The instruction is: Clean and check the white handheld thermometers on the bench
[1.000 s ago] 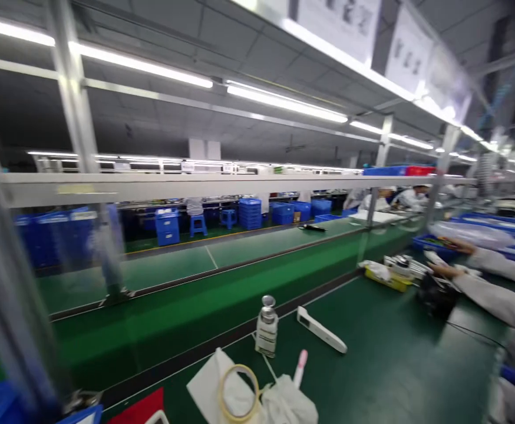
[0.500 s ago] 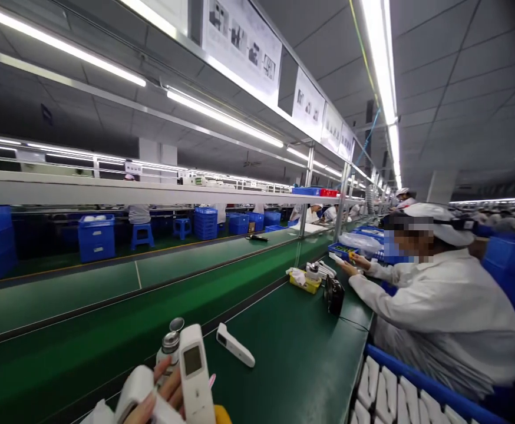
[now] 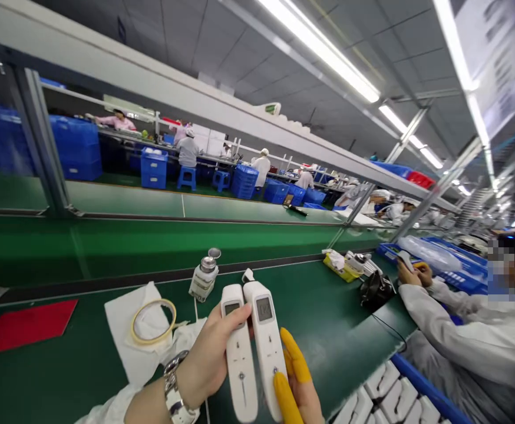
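My left hand (image 3: pixel 205 352) is closed around a white infrared thermometer (image 3: pixel 242 383), its thumb lying across the small grey screen. Beside it, my right hand (image 3: pixel 305 396), with yellow covers on its fingers, grips a second white thermometer (image 3: pixel 267 344) whose screen is lit with digits I cannot read. The two thermometers are side by side, buttons facing me. Just behind them shows the white end of another item (image 3: pixel 248 275), mostly hidden. A small bottle with a metal top (image 3: pixel 204 278) stands beyond my left hand.
Left of my hands are a tape roll (image 3: pixel 134 330) on white cloth and a red sheet (image 3: pixel 27 327). A blue crate (image 3: pixel 434 386) of white thermometers stands at lower right. A co-worker (image 3: pixel 456 335) sits at right, near a yellow tray (image 3: pixel 341 268) and black object (image 3: pixel 376 290).
My view has swung left and down, bringing the tape, cloth and red sheet into sight. Both thermometers are now side by side, screens toward me, with my right hand's yellow-covered fingers now plainly visible.
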`<state>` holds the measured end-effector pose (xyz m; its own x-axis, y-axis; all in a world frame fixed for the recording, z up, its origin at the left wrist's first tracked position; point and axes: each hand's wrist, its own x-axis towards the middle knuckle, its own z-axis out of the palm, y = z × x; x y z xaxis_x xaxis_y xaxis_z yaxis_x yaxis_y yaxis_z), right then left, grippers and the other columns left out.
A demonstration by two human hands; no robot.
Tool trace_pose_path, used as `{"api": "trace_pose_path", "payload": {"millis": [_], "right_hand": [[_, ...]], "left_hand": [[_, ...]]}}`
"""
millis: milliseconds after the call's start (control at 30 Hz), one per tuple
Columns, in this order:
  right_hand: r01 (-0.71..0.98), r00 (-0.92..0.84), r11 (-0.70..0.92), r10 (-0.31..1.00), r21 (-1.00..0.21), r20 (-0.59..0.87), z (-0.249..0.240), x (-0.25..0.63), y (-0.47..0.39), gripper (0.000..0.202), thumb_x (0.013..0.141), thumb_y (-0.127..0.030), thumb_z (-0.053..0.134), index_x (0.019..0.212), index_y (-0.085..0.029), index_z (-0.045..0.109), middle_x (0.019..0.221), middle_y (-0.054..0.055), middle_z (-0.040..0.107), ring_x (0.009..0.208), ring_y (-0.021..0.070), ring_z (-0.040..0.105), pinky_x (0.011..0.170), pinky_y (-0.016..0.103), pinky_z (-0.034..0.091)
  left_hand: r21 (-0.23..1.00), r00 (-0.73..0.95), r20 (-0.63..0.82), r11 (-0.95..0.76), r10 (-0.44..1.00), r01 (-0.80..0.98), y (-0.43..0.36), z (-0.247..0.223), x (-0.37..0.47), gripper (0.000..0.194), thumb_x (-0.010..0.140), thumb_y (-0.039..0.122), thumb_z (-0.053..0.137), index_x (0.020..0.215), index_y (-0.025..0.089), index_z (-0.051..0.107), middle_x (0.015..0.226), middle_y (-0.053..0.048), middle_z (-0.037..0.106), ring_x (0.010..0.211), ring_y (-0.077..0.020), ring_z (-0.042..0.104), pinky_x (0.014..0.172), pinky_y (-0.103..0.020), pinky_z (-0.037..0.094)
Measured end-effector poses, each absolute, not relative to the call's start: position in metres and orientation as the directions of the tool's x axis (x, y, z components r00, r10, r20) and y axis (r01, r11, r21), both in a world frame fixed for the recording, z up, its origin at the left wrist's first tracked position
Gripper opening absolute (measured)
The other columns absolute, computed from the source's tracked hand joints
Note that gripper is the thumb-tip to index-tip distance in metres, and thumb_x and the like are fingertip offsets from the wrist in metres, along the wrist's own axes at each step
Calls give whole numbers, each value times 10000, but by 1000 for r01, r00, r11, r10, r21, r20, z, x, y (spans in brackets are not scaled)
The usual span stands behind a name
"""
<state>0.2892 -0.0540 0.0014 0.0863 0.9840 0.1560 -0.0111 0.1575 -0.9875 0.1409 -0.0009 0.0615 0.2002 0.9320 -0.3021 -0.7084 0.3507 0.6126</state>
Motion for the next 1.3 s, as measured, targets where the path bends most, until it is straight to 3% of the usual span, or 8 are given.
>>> {"api": "trace_pose_path", "payload": {"millis": [133, 367, 700, 900, 1067, 1300], "right_hand": [[-38, 7, 99, 995, -994, 99, 7, 289, -57, 601, 780, -435, 661, 1318, -254, 466, 1132, 99, 646, 1050, 314, 596, 843, 394, 530], [-33, -97, -3, 995, -999, 0, 8, 297, -71, 700, 735, -403, 711, 1355, -277, 410, 1152, 98, 637, 1070, 324, 581, 872, 430, 512], [-81, -161, -37, 987, -996, -24, 18, 286, -78, 734, 785, -449, 652, 1407, -319, 284, 1186, 90, 619, 1073, 287, 586, 878, 412, 510], [-29, -141, -17, 990, -999, -13, 19, 287, -76, 593, 800, -408, 654, 1332, -345, 402, 1158, 59, 635, 1036, 254, 609, 817, 348, 544], [-25, -211, 49, 976, -998, 53, 24, 288, -72, 612, 826, -408, 620, 1368, -332, 347, 1237, 68, 585, 1100, 260, 571, 910, 396, 496], [-61, -107, -60, 993, -996, -53, 29, 278, -81, 733, 782, -418, 674, 1395, -314, 285, 1258, 71, 571, 1106, 284, 565, 861, 400, 528]], "left_hand": [[566, 279, -218, 354, 935, -744, -11, 64, 143, 193, 812, 262, 585, 983, 184, 538, 827, -56, 656, 771, -204, 642, 716, -350, 530], [472, 333, -319, 454, 887, -756, -19, 70, 137, 219, 812, 301, 548, 967, 147, 529, 844, -91, 647, 796, -256, 639, 753, -408, 515], [452, 340, -357, 480, 870, -752, -19, 72, 134, 189, 807, 281, 555, 936, 144, 544, 840, -83, 634, 820, -255, 630, 764, -400, 508], [447, 351, -357, 489, 866, -749, -22, 72, 133, 200, 799, 271, 558, 952, 143, 541, 863, -94, 648, 817, -260, 641, 749, -397, 517], [472, 341, -329, 466, 881, -749, -23, 72, 132, 212, 802, 283, 554, 963, 145, 544, 897, -117, 664, 833, -264, 646, 765, -399, 515], [466, 382, -325, 498, 865, -731, -23, 72, 132, 237, 797, 309, 543, 953, 131, 556, 889, -133, 668, 816, -289, 651, 764, -422, 509]]}}
